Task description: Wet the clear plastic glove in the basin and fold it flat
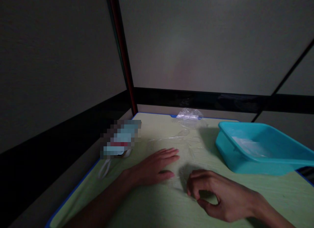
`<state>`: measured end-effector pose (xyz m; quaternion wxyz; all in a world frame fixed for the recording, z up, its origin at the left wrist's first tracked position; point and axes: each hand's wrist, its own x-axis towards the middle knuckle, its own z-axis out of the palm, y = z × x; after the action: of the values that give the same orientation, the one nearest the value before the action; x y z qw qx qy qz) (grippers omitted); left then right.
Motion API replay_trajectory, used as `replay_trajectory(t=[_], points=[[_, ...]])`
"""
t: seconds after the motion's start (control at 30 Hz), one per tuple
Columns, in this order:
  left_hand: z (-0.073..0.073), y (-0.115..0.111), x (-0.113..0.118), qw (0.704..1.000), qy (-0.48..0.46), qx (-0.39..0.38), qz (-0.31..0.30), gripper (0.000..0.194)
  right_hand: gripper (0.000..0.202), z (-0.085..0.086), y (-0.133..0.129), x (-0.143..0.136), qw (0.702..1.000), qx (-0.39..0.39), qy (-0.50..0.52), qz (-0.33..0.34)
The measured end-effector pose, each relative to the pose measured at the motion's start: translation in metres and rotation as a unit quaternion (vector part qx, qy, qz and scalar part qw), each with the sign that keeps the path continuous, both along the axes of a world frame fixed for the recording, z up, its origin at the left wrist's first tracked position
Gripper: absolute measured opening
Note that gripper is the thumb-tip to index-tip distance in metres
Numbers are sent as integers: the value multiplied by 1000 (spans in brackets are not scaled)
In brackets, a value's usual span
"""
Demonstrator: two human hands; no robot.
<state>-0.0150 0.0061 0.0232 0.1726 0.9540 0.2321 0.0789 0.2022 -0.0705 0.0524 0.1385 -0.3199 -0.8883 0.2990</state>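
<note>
A thin, clear plastic bag (180,135) lies spread over the light green tabletop (154,122), its crumpled far end bunched at the back edge. My left hand (157,167) rests palm down on it with the fingers stretched out and the thumb apart. To the right, my right hand (222,195) hovers close above the table, fingers curled in and the thumb tip near them in a pinch. Whatever those fingertips hold, if anything, is too thin or hidden to make out.
At the right stands a turquoise plastic tub (224,153) with a whitish flat sheet (250,147) inside. A blurred-out item (122,136) with a white strap loop (105,169) lies near the left edge. Walls (196,48) close off the table's back and left sides.
</note>
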Motion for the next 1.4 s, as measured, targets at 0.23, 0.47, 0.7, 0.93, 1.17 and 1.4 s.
replay_trajectory(t=[0.23, 0.47, 0.7, 0.93, 1.17, 1.4], points=[[4, -5, 2, 998, 56, 24, -1, 66, 19, 8, -2, 4, 999, -35, 21, 22], [-3, -4, 3, 997, 55, 55, 3, 71, 65, -16, 9, -16, 982, 125, -30, -136], [-5, -5, 2, 996, 57, 59, 14, 79, 87, -45, 12, -19, 974, 109, -143, -139], [-3, -3, 2, 996, 64, 58, 14, 78, 89, -40, 12, -20, 974, 92, -156, -138], [-4, -4, -9, 992, 92, 65, 48, 80, 90, -39, 12, -20, 975, 90, -152, -136], [-1, -6, -10, 992, 94, 58, 56, 78, 91, -43, 5, -6, 959, 113, -175, -192]])
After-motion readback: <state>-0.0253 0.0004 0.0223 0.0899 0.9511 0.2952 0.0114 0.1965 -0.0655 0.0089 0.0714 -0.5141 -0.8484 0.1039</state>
